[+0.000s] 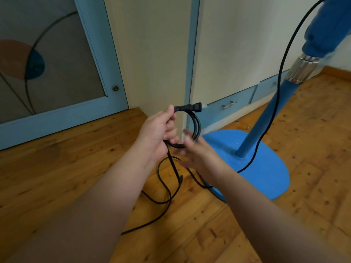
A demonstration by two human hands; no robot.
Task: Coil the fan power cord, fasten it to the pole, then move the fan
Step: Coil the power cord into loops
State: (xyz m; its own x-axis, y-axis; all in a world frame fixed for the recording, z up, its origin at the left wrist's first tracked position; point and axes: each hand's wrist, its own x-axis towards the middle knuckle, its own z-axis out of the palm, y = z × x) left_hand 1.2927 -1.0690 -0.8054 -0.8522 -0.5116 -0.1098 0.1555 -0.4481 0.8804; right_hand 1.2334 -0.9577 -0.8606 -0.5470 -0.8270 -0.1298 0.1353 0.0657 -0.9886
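One black power cord (197,126): several loops and one plug (188,107) gripped in left hand (157,133); the rest trails on the wooden floor (76,177). Right hand (197,152): blurred, fingers extended beside the loops. One blue fan pole (266,118), one base (269,171).

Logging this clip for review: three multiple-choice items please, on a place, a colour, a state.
1. Where is the plug? A) above the left hand B) in a wall socket C) under a rug
2. What colour is the fan base? A) white B) blue C) black
3. How is the cord? A) fully coiled B) cut in two C) partly coiled, slack on the floor
Answers: 1 A, it juts out over that hand; 2 B, plainly blue; 3 C, loops in hand, loose length trailing below.
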